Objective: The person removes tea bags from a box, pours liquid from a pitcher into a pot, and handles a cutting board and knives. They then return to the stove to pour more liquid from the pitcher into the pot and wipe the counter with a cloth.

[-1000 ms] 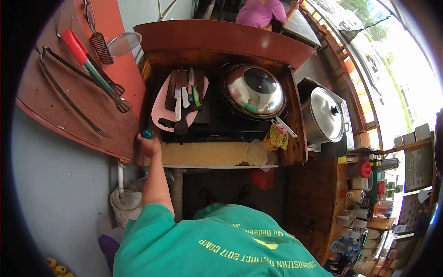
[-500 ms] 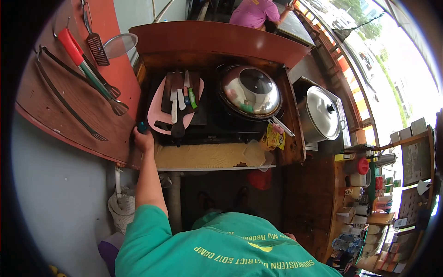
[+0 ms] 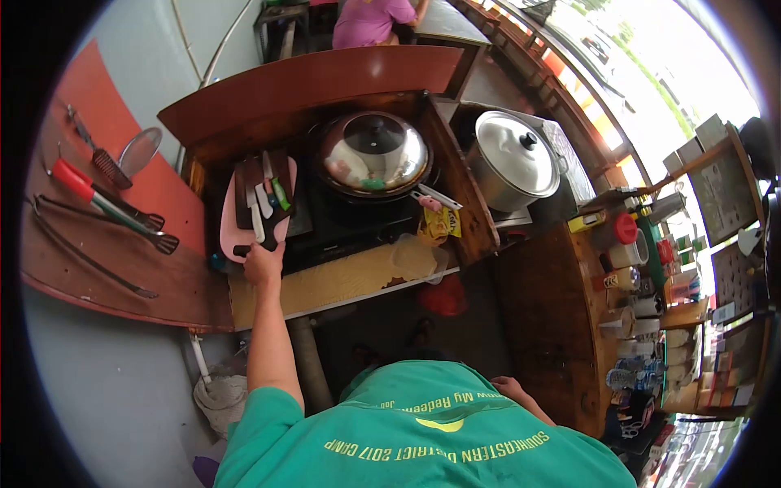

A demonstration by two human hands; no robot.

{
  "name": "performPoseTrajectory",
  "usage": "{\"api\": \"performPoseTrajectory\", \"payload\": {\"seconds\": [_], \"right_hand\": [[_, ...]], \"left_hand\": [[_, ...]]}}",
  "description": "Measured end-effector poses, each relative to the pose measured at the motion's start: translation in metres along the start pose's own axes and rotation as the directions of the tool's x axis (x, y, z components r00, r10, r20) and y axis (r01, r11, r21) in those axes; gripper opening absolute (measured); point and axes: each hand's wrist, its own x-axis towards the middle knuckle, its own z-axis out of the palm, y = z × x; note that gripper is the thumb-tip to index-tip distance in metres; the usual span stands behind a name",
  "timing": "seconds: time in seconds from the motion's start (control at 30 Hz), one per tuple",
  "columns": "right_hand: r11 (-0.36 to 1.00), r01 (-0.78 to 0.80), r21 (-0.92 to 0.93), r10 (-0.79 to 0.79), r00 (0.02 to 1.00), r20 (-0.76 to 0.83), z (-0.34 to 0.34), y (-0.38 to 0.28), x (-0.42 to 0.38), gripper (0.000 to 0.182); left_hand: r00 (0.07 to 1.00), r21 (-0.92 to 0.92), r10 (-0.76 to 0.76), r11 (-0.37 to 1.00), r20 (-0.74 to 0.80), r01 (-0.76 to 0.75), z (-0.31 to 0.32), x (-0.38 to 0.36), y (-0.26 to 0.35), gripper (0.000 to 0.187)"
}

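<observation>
My left hand is closed at the handle end of a dark wooden cutting board, with its fingertips partly hidden. The board lies on a pink cutting board at the left of the black stovetop. Several knives rest on the dark board, among them a white-handled knife and a green-handled knife. My right hand hangs low beside my green shirt, near the wooden cabinet; its fingers are mostly hidden.
A lidded wok sits on the stove, with a yellow packet and a clear plastic container nearby. A big lidded pot stands at right. Utensils hang on the left panel. A person in pink sits beyond.
My left hand has left the small teal object by the left panel and moved right onto the dark board's handle. My view has shifted, and more of my right hand shows.
</observation>
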Motion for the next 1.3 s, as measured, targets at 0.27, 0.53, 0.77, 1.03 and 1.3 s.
{"api": "performPoseTrajectory", "payload": {"seconds": [0.27, 0.53, 0.77, 1.03, 1.3], "right_hand": [[1.000, 0.007, 0.004, -0.007, 1.000, 0.017, -0.010, 0.053, 0.037, 0.037], [0.999, -0.027, 0.036, 0.027, 1.000, -0.005, -0.013, 0.204, 0.124, 0.040], [0.994, -0.019, 0.110, 0.019, 1.000, 0.001, -0.076, 0.172, 0.121, 0.038], [0.987, 0.016, 0.163, -0.014, 1.000, -0.018, -0.131, 0.129, 0.130, 0.035], [0.996, 0.066, 0.067, -0.065, 0.998, -0.008, -0.176, 0.126, 0.159, 0.034]], "left_hand": [[0.989, 0.062, -0.089, 0.995, 0.119, 0.082, -0.010, 0.012, 0.014, 0.053], [0.972, 0.100, -0.215, 0.973, 0.097, 0.206, -0.006, 0.007, 0.022, 0.050], [0.949, 0.128, -0.315, 0.943, 0.029, 0.309, -0.001, 0.013, 0.013, 0.053], [0.943, -0.083, -0.324, 0.945, -0.081, 0.317, 0.000, 0.012, 0.005, 0.040], [0.930, -0.111, -0.206, 0.977, -0.305, 0.180, 0.032, -0.006, -0.025, 0.039]]}}
